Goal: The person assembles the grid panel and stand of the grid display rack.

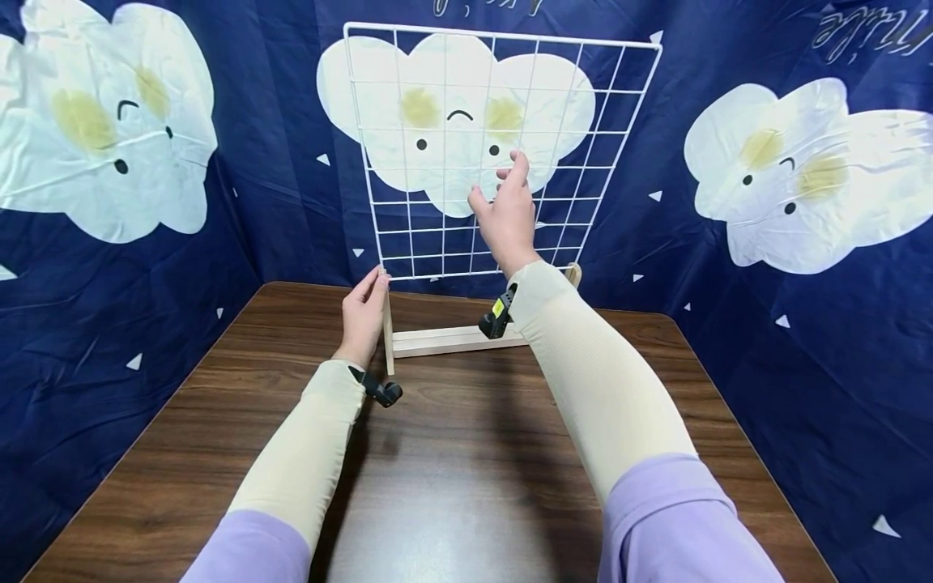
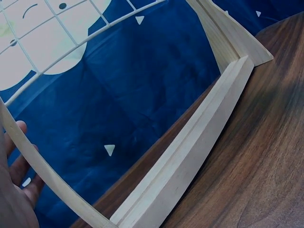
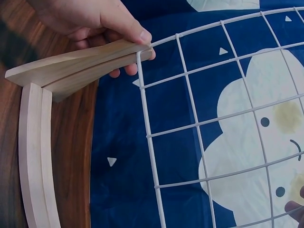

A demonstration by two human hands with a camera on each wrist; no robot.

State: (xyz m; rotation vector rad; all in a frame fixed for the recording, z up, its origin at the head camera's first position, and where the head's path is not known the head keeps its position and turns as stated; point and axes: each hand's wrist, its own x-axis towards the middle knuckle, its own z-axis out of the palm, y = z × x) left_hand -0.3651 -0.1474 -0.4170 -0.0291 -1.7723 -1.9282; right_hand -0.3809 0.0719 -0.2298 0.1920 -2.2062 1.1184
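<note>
A white wire grid panel (image 1: 503,36) stands upright, its lower edge set at the tops of a pale wooden stand. The stand has a left upright (image 1: 389,336), a grooved crossbar (image 1: 455,340) and a right upright, mostly hidden behind the right forearm in the head view. My left hand (image 1: 362,316) pinches the top of the left upright at the panel's lower left corner; the right wrist view shows the thumb (image 3: 135,31) over the wood and fingers beneath. My right hand (image 1: 510,223) is raised at the panel's middle, thumb and fingers spread against the wires, gripping nothing visible.
The stand rests on a dark brown wooden table (image 1: 437,453), toward its back edge. A blue cloth (image 1: 284,162) with white clouds and small triangles hangs behind the panel and along both sides.
</note>
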